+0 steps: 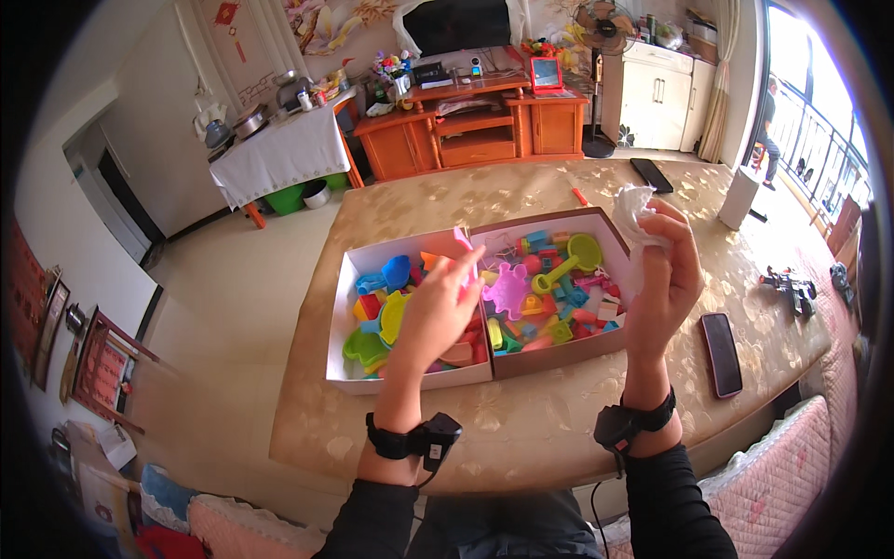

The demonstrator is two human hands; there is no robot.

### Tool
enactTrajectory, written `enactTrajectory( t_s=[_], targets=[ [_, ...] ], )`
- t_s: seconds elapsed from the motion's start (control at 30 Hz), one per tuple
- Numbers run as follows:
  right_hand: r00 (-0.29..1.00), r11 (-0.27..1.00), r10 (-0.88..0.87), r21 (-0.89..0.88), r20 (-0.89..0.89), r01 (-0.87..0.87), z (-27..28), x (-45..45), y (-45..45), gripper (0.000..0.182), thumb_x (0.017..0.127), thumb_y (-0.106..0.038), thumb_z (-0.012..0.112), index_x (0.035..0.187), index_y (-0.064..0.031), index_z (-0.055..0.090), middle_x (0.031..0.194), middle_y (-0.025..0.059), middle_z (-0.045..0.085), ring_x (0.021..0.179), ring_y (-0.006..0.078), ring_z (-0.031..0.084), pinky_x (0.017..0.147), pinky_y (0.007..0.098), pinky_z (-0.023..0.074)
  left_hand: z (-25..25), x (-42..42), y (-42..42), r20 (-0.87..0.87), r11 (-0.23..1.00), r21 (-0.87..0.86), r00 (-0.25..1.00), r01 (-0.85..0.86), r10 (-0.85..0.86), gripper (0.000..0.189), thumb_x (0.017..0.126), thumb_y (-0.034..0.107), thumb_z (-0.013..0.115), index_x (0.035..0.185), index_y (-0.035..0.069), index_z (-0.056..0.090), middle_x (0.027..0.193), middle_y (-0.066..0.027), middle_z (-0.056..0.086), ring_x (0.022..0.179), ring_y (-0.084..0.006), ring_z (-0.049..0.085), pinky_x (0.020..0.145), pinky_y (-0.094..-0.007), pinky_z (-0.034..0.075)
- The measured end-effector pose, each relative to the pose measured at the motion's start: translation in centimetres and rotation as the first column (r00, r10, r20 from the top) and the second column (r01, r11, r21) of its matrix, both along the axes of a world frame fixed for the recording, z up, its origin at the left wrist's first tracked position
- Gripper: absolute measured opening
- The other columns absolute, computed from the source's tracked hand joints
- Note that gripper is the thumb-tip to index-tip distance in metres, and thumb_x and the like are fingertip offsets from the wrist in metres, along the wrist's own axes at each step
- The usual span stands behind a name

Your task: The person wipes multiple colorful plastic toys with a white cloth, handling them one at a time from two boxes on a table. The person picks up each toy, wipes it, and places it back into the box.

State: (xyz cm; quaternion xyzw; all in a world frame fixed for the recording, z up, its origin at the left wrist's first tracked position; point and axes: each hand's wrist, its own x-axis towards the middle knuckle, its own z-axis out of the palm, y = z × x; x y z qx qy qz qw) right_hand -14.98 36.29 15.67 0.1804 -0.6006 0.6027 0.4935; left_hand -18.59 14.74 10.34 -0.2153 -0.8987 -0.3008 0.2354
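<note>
My left hand (440, 307) is above the left cardboard box (405, 384), its thumb and fingers around a pink plastic toy (462, 238). Most of that toy is hidden by the fingers. My right hand (667, 276) is raised over the right edge of the second box (559, 362) and grips a crumpled white tissue or cloth (632, 204). Green molds (364, 347), a blue toy scoop (396, 271) and other plastic toys lie in the left box. In the right box are a purple turtle-like mold (508, 290), a lime-green toy shovel (583, 253) and several building blocks.
A phone (721, 355) lies right of my right forearm, and another dark phone (651, 175) at the table's far edge. A toy gun (790, 290) and a white box-like object (739, 199) are at the right. A person (770, 133) is on the balcony.
</note>
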Motion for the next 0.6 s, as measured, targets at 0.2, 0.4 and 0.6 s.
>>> enactTrajectory(
  t_s=[0.2, 0.4, 0.6],
  targets=[
    [0.999, 1.0, 0.02, -0.007, -0.033, -0.02, 0.5, 0.5, 0.2, 0.025, 0.072, 0.005, 0.036, 0.087, 0.0025, 0.056, 0.101, 0.0116, 0.055, 0.09, 0.0132, 0.051, 0.079, 0.0232, 0.0392, -2.0, 0.1, 2.6, 0.029, 0.989, -0.12, 0.996, 0.091, -0.089, 0.041, 0.08, 0.007, 0.054, 0.12, 0.015, 0.052, 0.102, -0.0213, 0.048, 0.084, -0.0345, 0.056, 0.069, -0.0375, 0.048],
    [0.995, 1.0, 0.023, -0.018, -0.096, -0.025, 0.9, 0.5, 1.0, 0.027, 0.072, 0.005, 0.036, 0.088, 0.0024, 0.057, 0.102, 0.0121, 0.055, 0.086, 0.0125, 0.051, 0.075, 0.0223, 0.0404, -1.8, 1.7, 5.4, 0.256, 0.88, -0.367, 0.942, 0.302, -0.216, 0.035, 0.09, 0.02, 0.045, 0.123, 0.009, 0.048, 0.108, -0.021, 0.053, 0.095, -0.0302, 0.056, 0.082, -0.0355, 0.043],
    [0.995, 0.999, 0.04, -0.004, -0.091, -0.04, 0.9, 1.0, 2.0, 0.025, 0.073, 0.003, 0.037, 0.089, 0.0027, 0.057, 0.104, 0.0131, 0.054, 0.09, 0.0138, 0.051, 0.078, 0.024, 0.0392, -0.9, 1.8, 5.5, 0.402, 0.751, 0.389, 0.635, 0.534, -0.66, 0.039, 0.092, 0.025, 0.045, 0.125, 0.004, 0.044, 0.113, -0.0097, 0.056, 0.106, -0.0188, 0.052, 0.09, -0.0299, 0.039]
  ],
)
